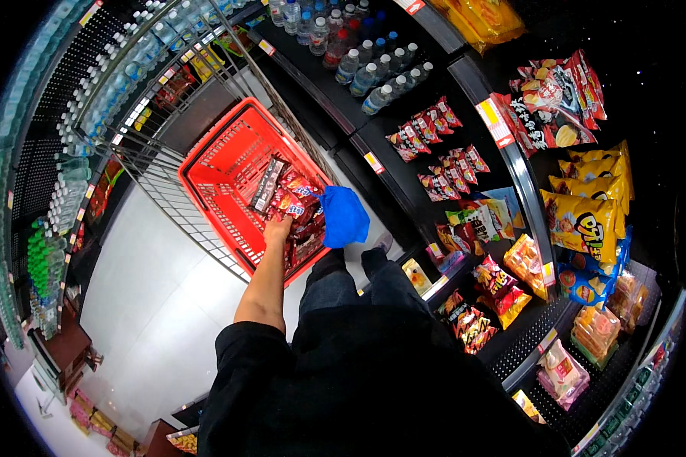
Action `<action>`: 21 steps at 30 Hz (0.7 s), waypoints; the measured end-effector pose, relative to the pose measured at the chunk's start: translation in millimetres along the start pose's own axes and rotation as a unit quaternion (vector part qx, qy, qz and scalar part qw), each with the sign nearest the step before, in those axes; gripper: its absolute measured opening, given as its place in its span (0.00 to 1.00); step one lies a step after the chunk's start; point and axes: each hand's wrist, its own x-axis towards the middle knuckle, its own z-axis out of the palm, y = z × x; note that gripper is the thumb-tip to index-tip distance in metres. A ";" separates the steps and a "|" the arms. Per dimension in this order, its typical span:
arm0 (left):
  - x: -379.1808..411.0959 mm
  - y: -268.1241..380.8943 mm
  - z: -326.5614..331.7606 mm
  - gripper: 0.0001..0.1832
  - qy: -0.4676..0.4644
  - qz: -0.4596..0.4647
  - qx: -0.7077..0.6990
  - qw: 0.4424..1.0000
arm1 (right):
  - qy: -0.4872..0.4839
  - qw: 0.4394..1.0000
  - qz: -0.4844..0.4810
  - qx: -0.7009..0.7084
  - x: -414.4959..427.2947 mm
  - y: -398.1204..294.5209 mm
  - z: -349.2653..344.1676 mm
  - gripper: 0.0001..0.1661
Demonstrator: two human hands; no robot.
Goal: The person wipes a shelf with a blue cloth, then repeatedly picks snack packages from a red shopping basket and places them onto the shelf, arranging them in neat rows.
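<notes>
A red plastic shopping basket [220, 148] sits in front of me, inside a metal wire shopping cart [168, 188]. My left hand [276, 229] reaches over the basket's near side and touches the glossy red snack packets [288, 203] piled in it. Its fingertips are partly hidden, so whether they grip a packet cannot be told. Along the pile's left side lies a dark packet [267, 184] with pale lettering. A blue cloth [346, 217] hangs over the basket's right rim. My right hand is out of view.
At right, dark shelves carry bottled drinks [365, 80], red snack bags [414, 134], yellow bags [583, 220] and packaged bread [596, 330]. Rows of water bottles [106, 97] line the left shelving. A pale tiled floor [160, 297] lies left of my legs [334, 283].
</notes>
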 end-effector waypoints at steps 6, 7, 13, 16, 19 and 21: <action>19.2 -24.1 -7.5 0.35 -0.003 -0.046 -0.109 0.993 | 0.002 1.000 -0.012 -0.009 -3.7 -3.8 -4.8 0.10; 13.7 -21.1 -15.2 0.30 -0.026 -0.069 -0.210 0.975 | 0.004 1.000 -0.012 -0.010 -4.7 -1.9 -4.2 0.10; -56.3 -9.7 -88.2 0.15 -0.177 -0.146 -0.476 0.849 | -0.008 0.994 -0.071 -0.080 -1.8 11.9 -17.0 0.10; -102.6 -13.1 -111.8 0.14 -0.247 -0.086 -0.499 0.826 | -0.002 0.938 -0.212 -0.275 5.1 13.2 -45.2 0.10; -170.7 15.1 -127.7 0.24 -0.317 0.042 -0.500 0.805 | 0.178 0.881 -0.418 -0.136 0.3 -119.7 -99.2 0.07; -202.2 32.9 -136.4 0.35 -0.315 0.044 -0.462 0.828 | 0.161 0.892 -0.422 -0.019 1.0 -200.8 -111.7 0.13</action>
